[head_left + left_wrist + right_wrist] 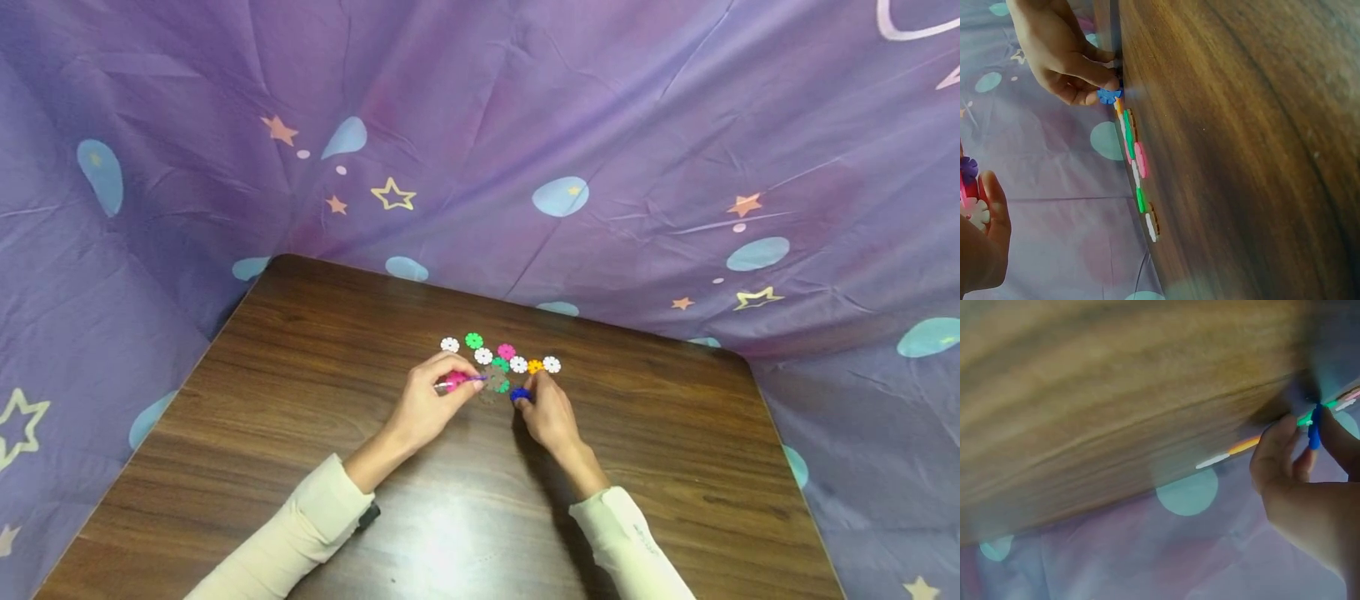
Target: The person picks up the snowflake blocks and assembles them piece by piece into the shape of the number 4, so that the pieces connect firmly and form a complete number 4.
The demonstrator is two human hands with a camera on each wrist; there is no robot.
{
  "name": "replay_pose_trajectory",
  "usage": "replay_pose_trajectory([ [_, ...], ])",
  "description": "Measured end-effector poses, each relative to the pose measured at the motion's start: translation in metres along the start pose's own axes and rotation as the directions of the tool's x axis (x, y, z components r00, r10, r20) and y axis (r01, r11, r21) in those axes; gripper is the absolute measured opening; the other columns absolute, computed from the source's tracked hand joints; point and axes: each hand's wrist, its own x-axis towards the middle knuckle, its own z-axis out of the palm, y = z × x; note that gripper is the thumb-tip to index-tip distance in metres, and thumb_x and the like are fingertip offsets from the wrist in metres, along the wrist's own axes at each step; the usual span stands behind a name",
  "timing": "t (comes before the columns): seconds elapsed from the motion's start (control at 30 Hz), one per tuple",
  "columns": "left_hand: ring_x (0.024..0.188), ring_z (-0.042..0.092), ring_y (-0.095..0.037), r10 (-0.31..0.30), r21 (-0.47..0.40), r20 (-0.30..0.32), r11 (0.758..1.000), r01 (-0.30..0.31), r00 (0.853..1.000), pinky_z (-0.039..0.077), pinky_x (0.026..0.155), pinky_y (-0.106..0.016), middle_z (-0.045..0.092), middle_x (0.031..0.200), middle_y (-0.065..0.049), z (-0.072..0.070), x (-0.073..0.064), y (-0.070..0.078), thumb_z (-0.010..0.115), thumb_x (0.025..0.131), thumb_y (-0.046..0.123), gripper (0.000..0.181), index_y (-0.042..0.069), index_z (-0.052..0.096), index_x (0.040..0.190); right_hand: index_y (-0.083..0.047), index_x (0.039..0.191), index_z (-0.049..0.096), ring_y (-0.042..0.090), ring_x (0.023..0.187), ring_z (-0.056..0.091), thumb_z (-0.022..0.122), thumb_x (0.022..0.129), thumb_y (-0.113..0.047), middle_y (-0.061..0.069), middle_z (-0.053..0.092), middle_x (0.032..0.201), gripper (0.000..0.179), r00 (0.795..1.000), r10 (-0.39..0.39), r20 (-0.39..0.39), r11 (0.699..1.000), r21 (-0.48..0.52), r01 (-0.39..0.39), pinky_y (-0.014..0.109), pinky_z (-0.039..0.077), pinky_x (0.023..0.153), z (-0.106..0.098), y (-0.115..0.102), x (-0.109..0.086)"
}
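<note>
Above the table, my left hand [429,398] holds a small cluster of notched plastic discs joined together. A pink disc [455,381] shows in the head view; a purple disc [969,169] and a white disc [977,214] show in the left wrist view. The fingers partly cover the cluster. To its right, my right hand [552,414] pinches a blue notched disc [520,394] between thumb and fingers. In the right wrist view this blue disc [1315,428] is seen edge-on, close over the table. A green disc [504,387] lies between the two hands.
Beyond the hands, loose notched discs lie flat on the wooden table [300,358]: several white, a bright green disc [474,341], a pink one [506,352] and an orange disc [535,366]. A purple patterned cloth [480,242] hangs behind the table's far edge.
</note>
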Motion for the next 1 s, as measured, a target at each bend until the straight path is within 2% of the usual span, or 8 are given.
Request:
replay_pose_trajectory([
  [0.13, 0.094, 0.069, -0.019, 0.008, 0.013, 0.009, 1.000, -0.008, 1.000, 0.058, 0.087, -0.024, 0.075, 0.099, -0.006, 0.000, -0.001, 0.000, 0.079, 0.088, 0.005, 0.009, 0.008, 0.076, 0.096, -0.007, 0.101, 0.058, 0.028, 0.084, 0.067, 0.075, 0.091, -0.010, 0.010, 0.074, 0.089, 0.019, 0.999, 0.038, 0.018, 0.997, 0.068, -0.039, 0.046, 0.053, 0.079, -0.004, -0.002, -0.008],
  [0.3, 0.097, 0.069, -0.020, 0.008, 0.034, 0.011, 0.999, -0.008, 1.000, 0.057, 0.091, -0.027, 0.075, 0.101, -0.005, -0.001, -0.002, 0.000, 0.079, 0.088, 0.004, 0.010, 0.009, 0.076, 0.095, -0.004, 0.109, 0.064, 0.026, 0.085, 0.068, 0.076, 0.092, -0.012, 0.012, 0.075, 0.093, 0.022, 0.999, 0.055, 0.002, 0.984, 0.169, -0.054, 0.043, 0.054, 0.081, -0.014, -0.011, -0.015],
  [0.43, 0.097, 0.069, -0.020, 0.014, 0.042, 0.009, 0.999, -0.014, 1.000, 0.057, 0.090, -0.027, 0.075, 0.101, -0.005, -0.001, -0.001, -0.001, 0.079, 0.088, 0.004, 0.009, 0.009, 0.076, 0.095, -0.002, 0.113, 0.069, 0.021, 0.083, 0.070, 0.075, 0.092, -0.010, 0.014, 0.076, 0.095, 0.023, 0.999, 0.023, -0.030, 0.967, 0.255, -0.015, 0.035, 0.057, 0.078, -0.023, -0.021, -0.021],
  [0.57, 0.095, 0.068, -0.020, 0.023, 0.036, 0.000, 0.999, -0.023, 1.000, 0.056, 0.086, -0.025, 0.074, 0.099, -0.006, -0.003, 0.000, -0.001, 0.079, 0.087, 0.003, 0.009, 0.008, 0.076, 0.094, 0.000, 0.109, 0.070, 0.015, 0.075, 0.068, 0.074, 0.093, -0.007, 0.017, 0.076, 0.091, 0.017, 0.999, 0.021, -0.038, 0.930, 0.368, -0.006, 0.022, 0.055, 0.069, -0.032, -0.031, -0.028],
  [0.7, 0.093, 0.068, -0.019, 0.027, 0.032, -0.005, 0.999, -0.027, 1.000, 0.056, 0.084, -0.024, 0.074, 0.098, -0.006, -0.004, 0.001, 0.000, 0.079, 0.087, 0.002, 0.010, 0.008, 0.076, 0.094, 0.001, 0.108, 0.070, 0.020, 0.074, 0.070, 0.075, 0.093, -0.006, 0.019, 0.075, 0.090, 0.017, 0.997, 0.033, -0.072, 0.891, 0.453, 0.003, 0.020, 0.057, 0.065, -0.041, -0.040, -0.035],
  [0.77, 0.093, 0.068, -0.018, 0.029, 0.037, -0.004, 0.999, -0.028, 1.000, 0.056, 0.084, -0.024, 0.075, 0.098, -0.005, -0.004, 0.001, -0.001, 0.079, 0.087, 0.002, 0.010, 0.008, 0.076, 0.094, 0.000, 0.109, 0.070, 0.024, 0.076, 0.071, 0.075, 0.093, -0.006, 0.019, 0.076, 0.092, 0.018, 0.995, 0.023, -0.097, 0.878, 0.478, 0.026, 0.025, 0.061, 0.067, -0.045, -0.044, -0.038],
  [0.87, 0.093, 0.068, -0.018, 0.033, 0.047, 0.000, 0.998, -0.033, 0.999, 0.056, 0.085, -0.024, 0.075, 0.098, -0.005, -0.004, 0.000, -0.001, 0.079, 0.087, 0.004, 0.009, 0.009, 0.076, 0.094, 0.000, 0.111, 0.071, 0.021, 0.081, 0.073, 0.076, 0.093, -0.006, 0.020, 0.077, 0.096, 0.019, 0.991, -0.002, -0.132, 0.863, 0.501, 0.069, 0.024, 0.062, 0.072, -0.049, -0.049, -0.041],
  [1.0, 0.092, 0.068, -0.017, 0.031, 0.053, 0.010, 0.998, -0.032, 0.999, 0.056, 0.085, -0.025, 0.074, 0.098, -0.004, -0.003, 0.000, 0.000, 0.079, 0.088, 0.005, 0.009, 0.009, 0.076, 0.095, -0.003, 0.111, 0.073, 0.007, 0.083, 0.070, 0.075, 0.093, -0.006, 0.018, 0.077, 0.099, 0.018, 0.985, -0.033, -0.171, 0.859, 0.498, 0.115, 0.015, 0.057, 0.073, -0.052, -0.054, -0.045],
])
